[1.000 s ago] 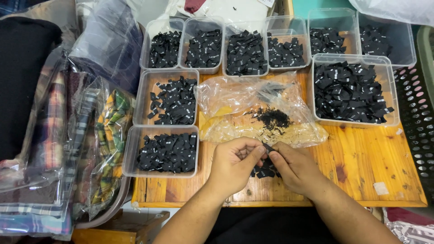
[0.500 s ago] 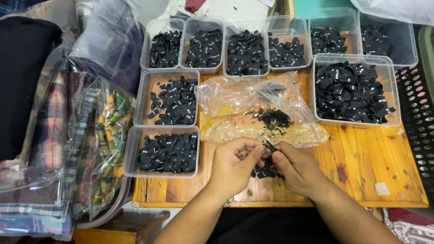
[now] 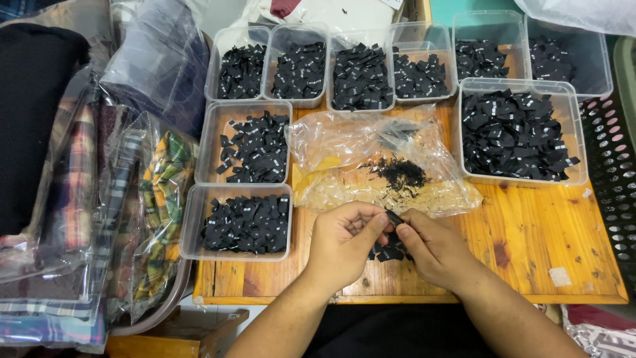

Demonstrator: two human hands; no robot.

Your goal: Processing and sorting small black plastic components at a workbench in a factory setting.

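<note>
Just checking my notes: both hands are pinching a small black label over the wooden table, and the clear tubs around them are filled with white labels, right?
Not quite. The head view shows the clear tubs hold black labels, not white. The rest stands: left hand and right hand pinch a small black label over the wooden table.

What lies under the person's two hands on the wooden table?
A small heap of black labels shows between the left hand and right hand on the table. How far it runs beneath the palms is covered.

Left hand (image 3: pixel 341 240) and right hand (image 3: pixel 434 248) pinch one small black label (image 3: pixel 394 217) above the wooden desk (image 3: pixel 530 238), clear tubs (image 3: pixel 240 222) of labels alongside
</note>
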